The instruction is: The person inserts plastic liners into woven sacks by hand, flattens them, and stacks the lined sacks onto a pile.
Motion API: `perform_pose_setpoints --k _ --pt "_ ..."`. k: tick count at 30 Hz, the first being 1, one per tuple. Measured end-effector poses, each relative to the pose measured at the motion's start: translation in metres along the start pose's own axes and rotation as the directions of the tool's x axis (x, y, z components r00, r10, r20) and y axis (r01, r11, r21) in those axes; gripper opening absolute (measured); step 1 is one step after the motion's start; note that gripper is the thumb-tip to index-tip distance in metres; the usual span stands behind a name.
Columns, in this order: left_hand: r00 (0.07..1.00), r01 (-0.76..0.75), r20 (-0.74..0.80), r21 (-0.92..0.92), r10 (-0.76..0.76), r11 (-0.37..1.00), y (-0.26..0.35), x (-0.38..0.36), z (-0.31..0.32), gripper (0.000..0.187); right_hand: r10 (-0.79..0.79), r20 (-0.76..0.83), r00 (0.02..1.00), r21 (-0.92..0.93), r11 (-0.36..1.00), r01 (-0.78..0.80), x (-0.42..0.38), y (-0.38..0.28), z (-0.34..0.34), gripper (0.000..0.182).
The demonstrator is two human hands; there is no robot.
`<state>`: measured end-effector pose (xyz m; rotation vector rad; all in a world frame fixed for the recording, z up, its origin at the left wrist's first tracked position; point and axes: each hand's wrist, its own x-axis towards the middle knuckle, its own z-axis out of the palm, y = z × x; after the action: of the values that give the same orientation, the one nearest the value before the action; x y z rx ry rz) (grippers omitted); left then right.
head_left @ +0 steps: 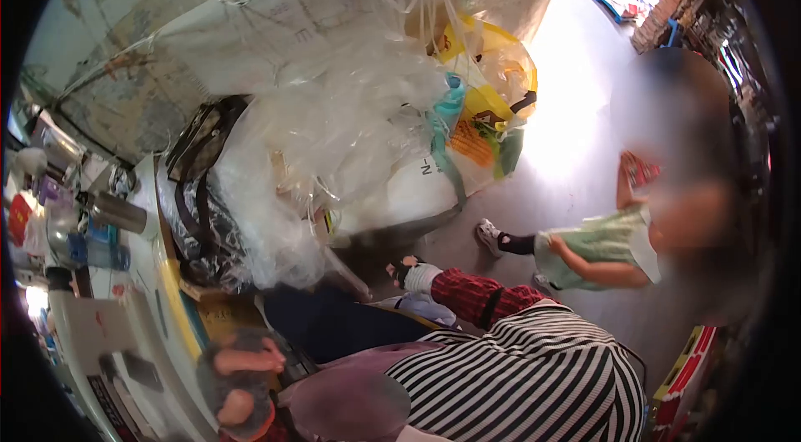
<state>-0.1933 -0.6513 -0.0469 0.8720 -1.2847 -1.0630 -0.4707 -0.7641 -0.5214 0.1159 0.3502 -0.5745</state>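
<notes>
One hand (246, 358) shows at bottom left, blurry, fingers curled on a grey cloth (229, 383) by the tabletop (125, 317) edge. Can't tell which hand. One big plastic-wrap heap (334, 133) above.

hand (248, 358) – on grey cloth (238, 392) | plastic bags (334, 150) – heaped beside

A black-and-white striped top (534, 375), red plaid trousers (480, 296) and a white sock (421, 277).
</notes>
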Motion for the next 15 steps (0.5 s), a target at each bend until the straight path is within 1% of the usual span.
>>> perform_pose_setpoints --k 1,2,3,4,6,7,8,9,11,12,13,14,15 --pt "0.999 0.052 0.003 -0.026 -0.052 0.998 -0.008 0.004 0.003 0.047 -0.096 -0.205 0.974 -0.441 0.898 -0.004 0.0 -0.003 0.001 0.013" --pt "0.995 0.102 0.006 -0.05 -0.102 0.994 -0.016 0.007 0.004 0.042 -0.266 -0.341 0.902 -0.778 0.618 -0.112 0.0 -0.006 0.002 0.018" --pt "0.988 0.149 0.054 -0.044 -0.146 0.988 -0.025 0.009 -0.002 0.04 -0.274 -0.34 0.9 -0.776 0.622 -0.104 -0.002 -0.015 -0.001 0.018" --pt "0.987 0.149 0.065 -0.046 -0.146 0.988 -0.032 0.014 -0.006 0.04 -0.286 -0.319 0.904 -0.767 0.638 -0.069 -0.007 -0.029 -0.008 0.017" --pt "0.946 0.227 0.224 0.054 -0.234 0.972 -0.042 0.022 -0.01 0.042 -0.308 -0.302 0.902 -0.756 0.654 -0.029 -0.012 -0.047 0.007 0.015" --pt "0.943 0.254 0.209 0.059 -0.261 0.965 -0.044 0.022 -0.009 0.042 -0.446 -0.375 0.813 -0.854 0.507 -0.116 -0.016 -0.053 0.036 0.015" --pt "0.941 0.254 0.216 0.057 -0.26 0.966 -0.048 0.023 -0.009 0.042 -0.582 -0.408 0.704 -0.906 0.355 -0.231 -0.017 -0.06 0.057 0.015" --pt "0.943 0.247 0.214 0.057 -0.254 0.967 -0.052 0.024 -0.009 0.041 -0.584 -0.41 0.7 -0.905 0.357 -0.231 -0.013 -0.069 0.063 0.015" --pt "0.947 0.239 0.209 0.056 -0.245 0.969 -0.057 0.024 -0.011 0.04 -0.674 -0.429 0.601 -0.897 0.394 -0.198 -0.007 -0.082 0.066 0.013" --pt "0.942 0.26 0.203 0.063 -0.268 0.963 -0.058 0.023 -0.013 0.04 -0.675 -0.427 0.602 -0.899 0.391 -0.199 -0.008 -0.089 0.067 0.013" --pt "0.937 0.28 0.195 0.071 -0.289 0.957 -0.06 0.022 -0.015 0.039 -0.779 -0.118 0.615 -0.973 -0.032 -0.228 -0.01 -0.098 0.067 0.014" --pt "0.939 0.276 0.193 0.072 -0.285 0.958 -0.061 0.021 -0.018 0.039 -0.743 0.206 0.637 -0.86 -0.448 -0.244 -0.009 -0.105 0.066 0.016" --pt "0.941 0.268 0.187 0.088 -0.281 0.959 -0.062 0.019 -0.021 0.039 -0.789 -0.183 0.586 -0.982 0.17 -0.079 0.0 -0.114 0.068 0.02"
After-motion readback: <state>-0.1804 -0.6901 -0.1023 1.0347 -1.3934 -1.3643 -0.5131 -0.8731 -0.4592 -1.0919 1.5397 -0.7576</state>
